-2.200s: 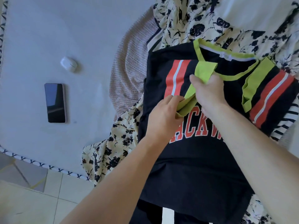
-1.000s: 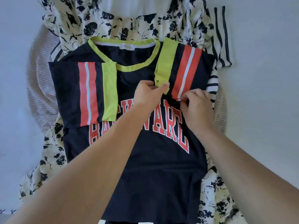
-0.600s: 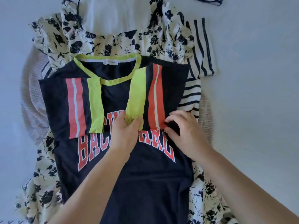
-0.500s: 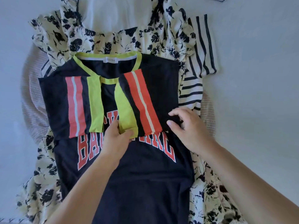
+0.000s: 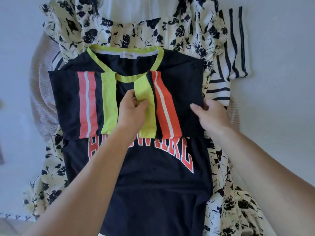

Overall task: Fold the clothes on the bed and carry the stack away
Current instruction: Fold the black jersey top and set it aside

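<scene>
A navy T-shirt (image 5: 153, 184) with red letters and a lime neckband lies face up on top of the clothes pile. Both sleeves, each with red stripes and a lime cuff, are folded in over the chest. My left hand (image 5: 131, 111) pinches the lime cuff of the right sleeve (image 5: 146, 103) near the middle. My right hand (image 5: 211, 116) grips the folded right edge of the shirt, thumb on top. Under the shirt lie a cream floral garment (image 5: 136, 31), a striped top (image 5: 228, 53) and a beige knit (image 5: 42, 99).
The pile lies on a pale bed sheet (image 5: 281, 82), with bare sheet to the right and left. The bed's patterned edge (image 5: 15, 217) and a bit of floor show at the bottom left.
The right sleeve was folded over the chest and drawn down flat. My left hand stayed pinched on its cuff; my right hand slid out to the shirt's right edge.
</scene>
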